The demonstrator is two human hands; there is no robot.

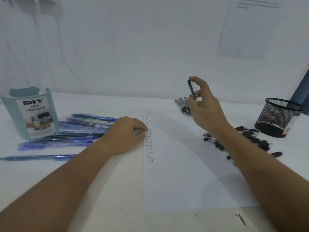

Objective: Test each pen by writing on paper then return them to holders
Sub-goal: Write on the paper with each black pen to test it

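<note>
A white sheet of paper (pixel 184 164) lies on the table with a column of "Test" words down its left edge. My left hand (pixel 127 134) rests on that left edge, fingers loosely curled. My right hand (pixel 202 104) is raised above the far side of the sheet and pinches a black pen (pixel 191 89), held nearly upright. Several black pens (pixel 183 104) lie in a row just behind that hand. A pile of black pens (pixel 250 139) lies right of the sheet, partly hidden by my right forearm. Several blue pens (pixel 80 131) lie at the left.
A pale blue desk organizer (pixel 31 113) with a "DIY" label stands at the far left. A black mesh pen cup (pixel 277 118) stands at the far right. A white wall rises behind the table. A small dark object (pixel 240 218) lies near the table's front edge.
</note>
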